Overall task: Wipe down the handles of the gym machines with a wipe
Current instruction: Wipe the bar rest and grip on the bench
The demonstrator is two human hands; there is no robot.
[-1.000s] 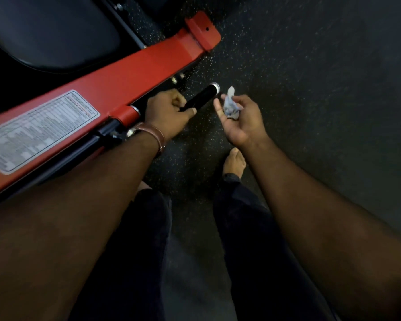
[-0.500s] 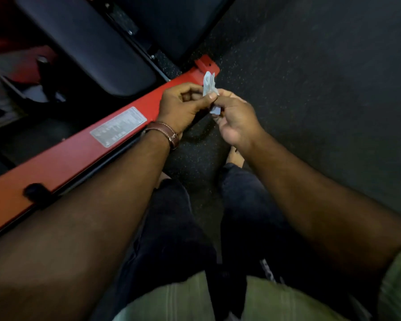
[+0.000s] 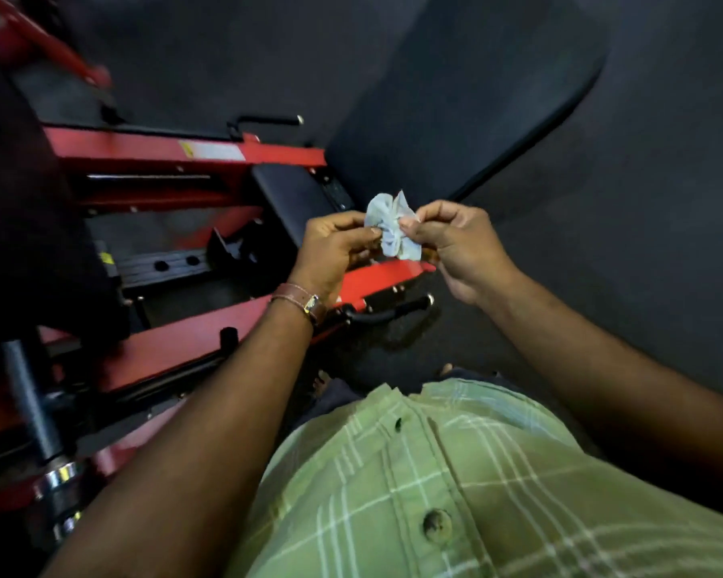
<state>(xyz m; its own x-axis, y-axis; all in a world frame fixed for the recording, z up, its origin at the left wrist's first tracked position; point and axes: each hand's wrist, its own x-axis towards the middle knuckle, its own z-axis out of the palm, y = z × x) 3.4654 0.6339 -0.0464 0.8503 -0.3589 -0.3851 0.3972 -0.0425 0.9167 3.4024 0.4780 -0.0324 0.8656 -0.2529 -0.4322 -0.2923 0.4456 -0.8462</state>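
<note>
While both arms reach forward, the left hand (image 3: 330, 248) and the right hand (image 3: 456, 244) each pinch one side of a crumpled pale blue-white wipe (image 3: 391, 229), held between them above the red steel machine frame (image 3: 184, 344). Below, a black rubber-covered handle (image 3: 387, 312) sticks out, seemingly untouched; the picture is blurred there.

Crumpled pale wipe (image 3: 393, 231), bunched and creased, held in the air between both hands, pinched on the left and right edges. Below it, short black handle (image 3: 387, 314) jutting sideways from the near red frame rail, bare. Farther back, second black handle (image 3: 268, 120) above the far rail.
</note>
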